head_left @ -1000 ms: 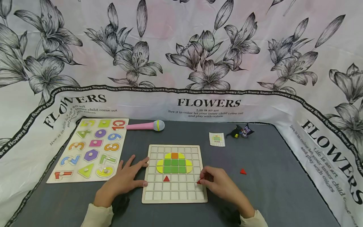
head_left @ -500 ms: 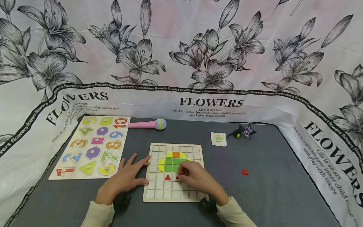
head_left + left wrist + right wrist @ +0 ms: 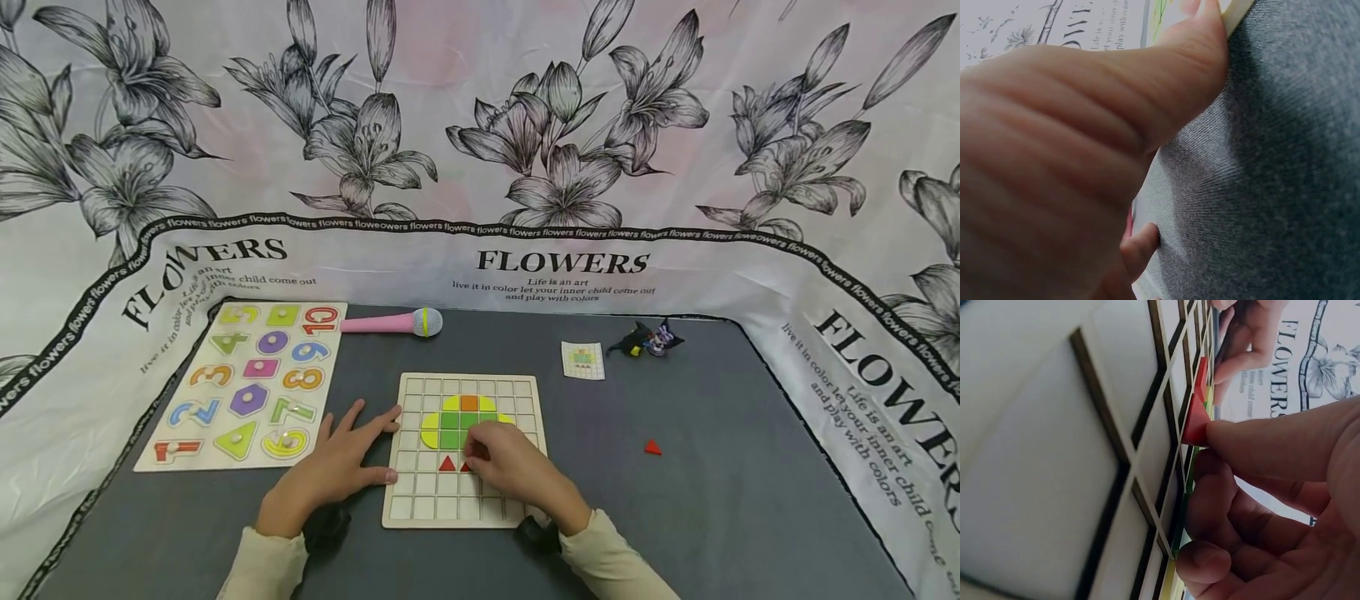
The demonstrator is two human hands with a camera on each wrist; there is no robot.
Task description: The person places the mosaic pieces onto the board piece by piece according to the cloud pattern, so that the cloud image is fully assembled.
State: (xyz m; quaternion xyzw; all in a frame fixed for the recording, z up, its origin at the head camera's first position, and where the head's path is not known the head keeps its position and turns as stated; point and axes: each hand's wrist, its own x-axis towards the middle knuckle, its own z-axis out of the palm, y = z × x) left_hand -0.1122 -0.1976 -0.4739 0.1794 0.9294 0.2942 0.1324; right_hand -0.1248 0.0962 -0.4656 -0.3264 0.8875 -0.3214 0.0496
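Observation:
A wooden grid board lies on the grey table, with green, yellow and orange pieces forming a shape in its upper half. One red triangle piece sits in a cell below them. My right hand pinches a second red triangle between thumb and fingers at a cell just right of the first. That hand hides part of the green and yellow pieces in the head view. My left hand has its fingers spread, thumb and fingertips at the board's left edge.
Another red triangle lies on the table to the right. Behind the board are a small pattern card and a dark toy figure. A number puzzle board and a pink microphone lie at the left and back.
My right hand has carried its red triangle leftward from the board's right edge to the cell beside the first triangle. The left hand stays at the board's left edge.

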